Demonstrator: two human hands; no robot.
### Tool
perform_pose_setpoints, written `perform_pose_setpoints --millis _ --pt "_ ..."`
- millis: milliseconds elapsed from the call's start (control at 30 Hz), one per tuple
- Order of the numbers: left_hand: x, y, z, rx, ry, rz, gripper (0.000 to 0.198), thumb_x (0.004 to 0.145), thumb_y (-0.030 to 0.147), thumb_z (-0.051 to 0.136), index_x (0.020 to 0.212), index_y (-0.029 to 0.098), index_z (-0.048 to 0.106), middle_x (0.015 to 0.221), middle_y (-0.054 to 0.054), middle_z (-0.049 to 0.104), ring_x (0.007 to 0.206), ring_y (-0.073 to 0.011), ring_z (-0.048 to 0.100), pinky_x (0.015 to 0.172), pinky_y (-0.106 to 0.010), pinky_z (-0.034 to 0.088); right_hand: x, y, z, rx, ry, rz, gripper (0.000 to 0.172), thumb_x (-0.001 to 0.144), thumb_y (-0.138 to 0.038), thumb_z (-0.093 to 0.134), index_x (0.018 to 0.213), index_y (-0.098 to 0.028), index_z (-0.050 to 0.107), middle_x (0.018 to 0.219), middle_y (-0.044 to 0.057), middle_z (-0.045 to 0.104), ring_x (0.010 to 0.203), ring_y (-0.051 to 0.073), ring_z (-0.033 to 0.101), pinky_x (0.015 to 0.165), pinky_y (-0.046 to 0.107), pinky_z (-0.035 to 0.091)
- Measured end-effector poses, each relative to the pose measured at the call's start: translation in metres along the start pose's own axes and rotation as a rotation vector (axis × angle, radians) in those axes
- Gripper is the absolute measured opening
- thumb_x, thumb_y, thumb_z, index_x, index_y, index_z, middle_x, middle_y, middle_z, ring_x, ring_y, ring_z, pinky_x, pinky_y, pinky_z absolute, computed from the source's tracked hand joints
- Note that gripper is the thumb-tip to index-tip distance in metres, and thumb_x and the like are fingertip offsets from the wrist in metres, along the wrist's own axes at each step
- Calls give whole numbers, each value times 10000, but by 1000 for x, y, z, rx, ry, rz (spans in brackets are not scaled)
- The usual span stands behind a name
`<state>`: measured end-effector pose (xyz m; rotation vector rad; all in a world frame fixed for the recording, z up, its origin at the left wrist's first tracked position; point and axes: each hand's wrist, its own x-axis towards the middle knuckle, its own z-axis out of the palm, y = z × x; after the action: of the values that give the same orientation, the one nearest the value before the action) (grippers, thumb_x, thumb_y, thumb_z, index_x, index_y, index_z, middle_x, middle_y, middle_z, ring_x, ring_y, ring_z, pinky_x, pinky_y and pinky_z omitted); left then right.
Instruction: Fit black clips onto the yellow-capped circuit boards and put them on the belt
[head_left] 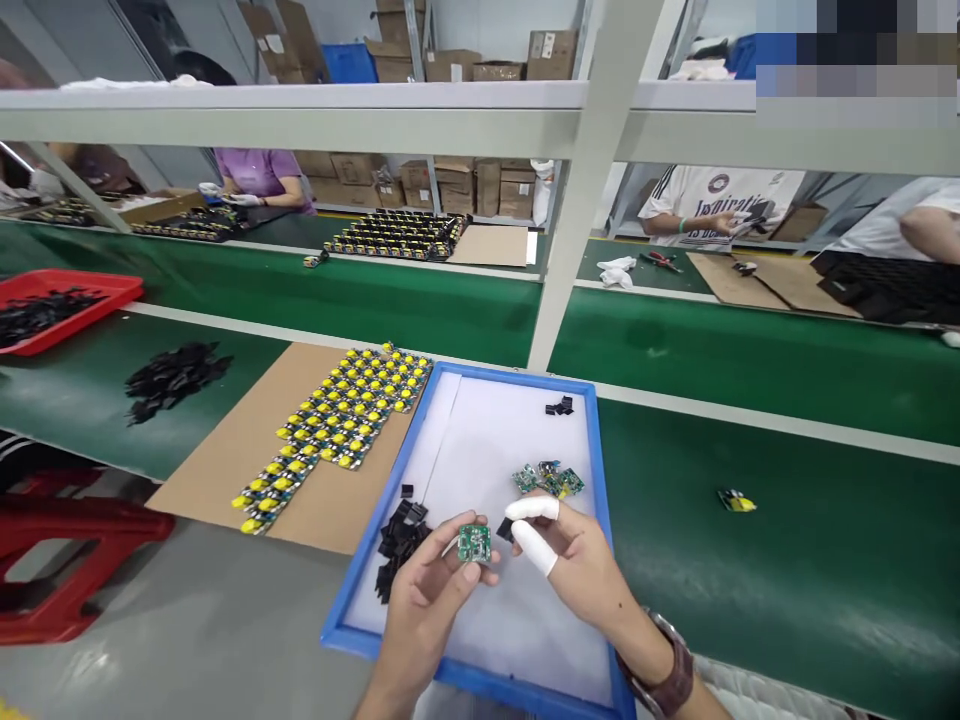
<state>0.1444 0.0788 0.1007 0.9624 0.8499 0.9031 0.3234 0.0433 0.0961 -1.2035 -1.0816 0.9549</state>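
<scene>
Above the blue-rimmed white tray (596,440), my left hand (431,585) grips a small green circuit board (474,543) between thumb and fingers. Close to its right, my right hand (566,555), with white covers on thumb and forefinger, pinches a small black plastic piece (505,528). The board and the piece are apart. Just beyond my right fingertips lies a small group of circuit boards (547,478) in the tray. A heap of black pieces (401,540) sits at the tray's left side, partly behind my left hand. More black pieces (560,406) lie at its far right.
Left of the tray, rows of boards with yellow parts (352,400) cover a cardboard sheet (217,470). Further left are a black pile (176,378) and a red bin (127,290). One board (737,500) lies on the green bench at right. A white post (559,270) rises behind the tray; co-workers sit opposite.
</scene>
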Motion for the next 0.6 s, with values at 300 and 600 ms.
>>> perform_pose_setpoints --millis 300,600 --pt "-3 -4 22 137 -11 81 384 823 329 776 1179 193 730 1144 -133 735 985 -271 702 845 -336 581 -13 1 -26 -353 -86 -322 345 956 -95 517 1232 -244 659 995 76 640 833 191 635 725 324 548" --pt "-3 -12 36 125 -68 54 373 827 311 779 1177 189 732 1129 -124 753 982 -269 730 926 -360 574 -22 10 -36 -111 85 -161 294 889 -98 665 1106 -289 718 989 12 721 855 160 679 789 277 556"
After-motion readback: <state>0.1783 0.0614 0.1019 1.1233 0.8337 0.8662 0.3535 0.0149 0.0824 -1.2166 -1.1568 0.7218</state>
